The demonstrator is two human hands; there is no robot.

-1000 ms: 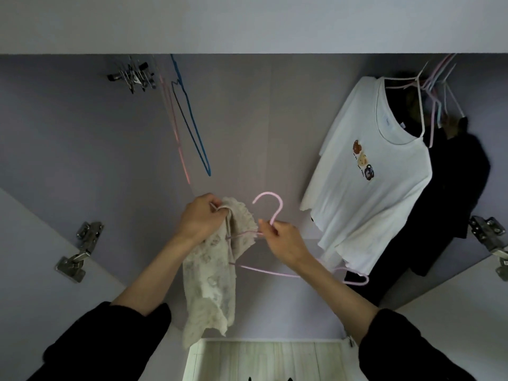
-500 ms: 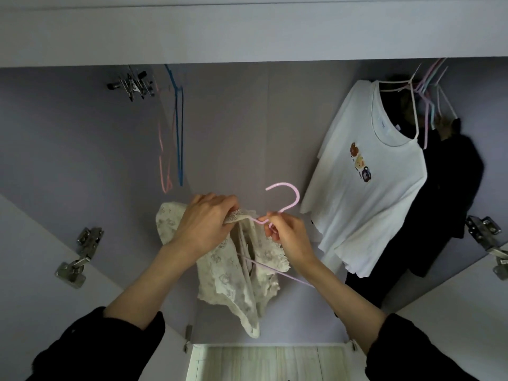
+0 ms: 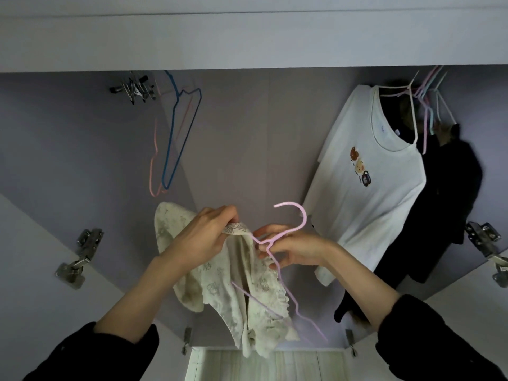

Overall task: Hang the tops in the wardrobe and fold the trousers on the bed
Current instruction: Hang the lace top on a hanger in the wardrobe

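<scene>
A cream patterned top (image 3: pixel 242 295) hangs in front of me inside the open wardrobe. My left hand (image 3: pixel 204 237) pinches its neckline edge. My right hand (image 3: pixel 295 247) grips the neck of a pink wire hanger (image 3: pixel 291 224), whose hook points up. One hanger arm runs down inside the top and sticks out near its hem. A white T-shirt (image 3: pixel 368 182) with a small bear print hangs on the rail at the right.
A blue hanger (image 3: pixel 180 133) and a pink hanger (image 3: pixel 154 166) hang bare at the upper left beside metal clips (image 3: pixel 134 88). Dark garments (image 3: pixel 450 193) hang behind the white T-shirt. Door hinges (image 3: pixel 82 251) flank the opening on both sides.
The top has opened out wider and the hanger arm has gone further into it. My left hand has moved up and left, pulling the neckline. The hanger hook now sits further right.
</scene>
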